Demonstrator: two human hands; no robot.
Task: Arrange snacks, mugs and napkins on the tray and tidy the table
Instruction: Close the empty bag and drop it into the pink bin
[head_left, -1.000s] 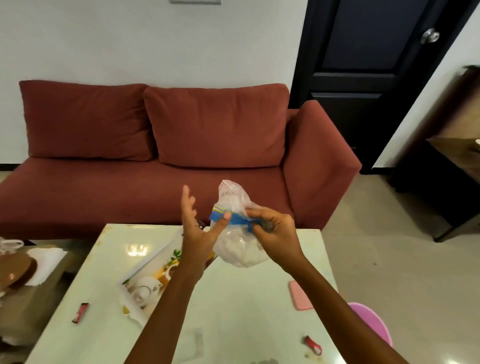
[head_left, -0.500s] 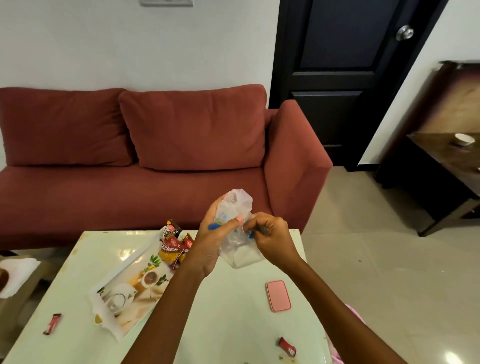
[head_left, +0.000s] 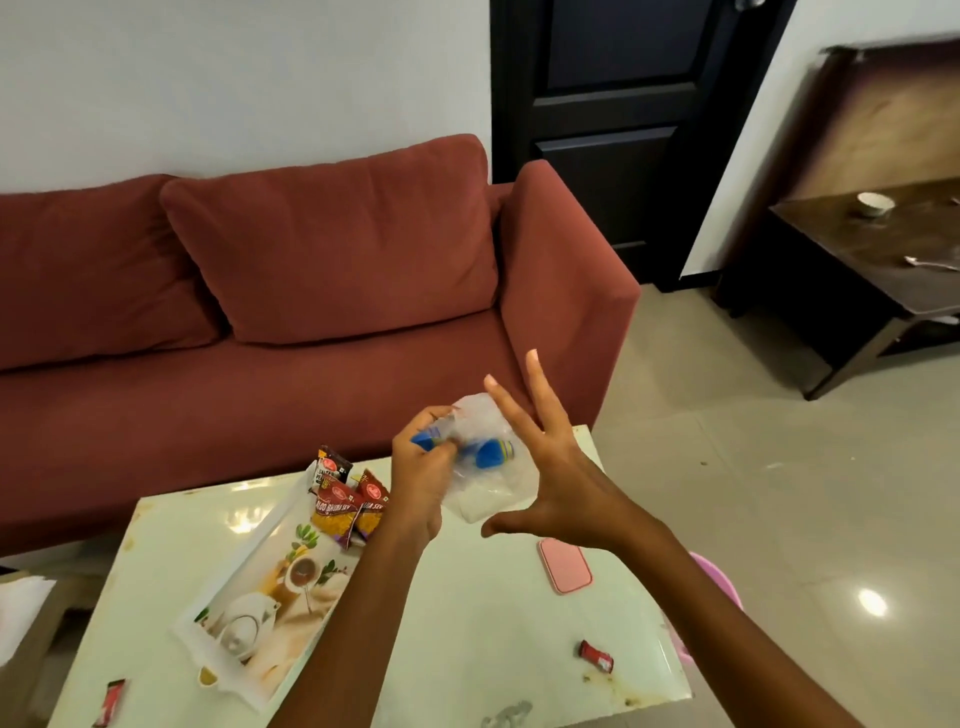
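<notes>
Snack packets (head_left: 347, 501) on tray (head_left: 244, 587) far end; phone (head_left: 564, 565) right of tray

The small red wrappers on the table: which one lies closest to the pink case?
The red wrapper near the table's right edge; the other lies at the far left front corner.

Three snack packets (head_left: 343, 499), two wrappers (head_left: 596, 655).

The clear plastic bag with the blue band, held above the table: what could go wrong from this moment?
1. Only the left hand grips the clear plastic bag with the blue band; the right hand is open with fingers spread, so the bag may slip and fall onto the pale glossy table.
2. The bag hangs close to the red and yellow snack packets at the far end of the printed tray, so lowering it carelessly might knock them over.
</notes>
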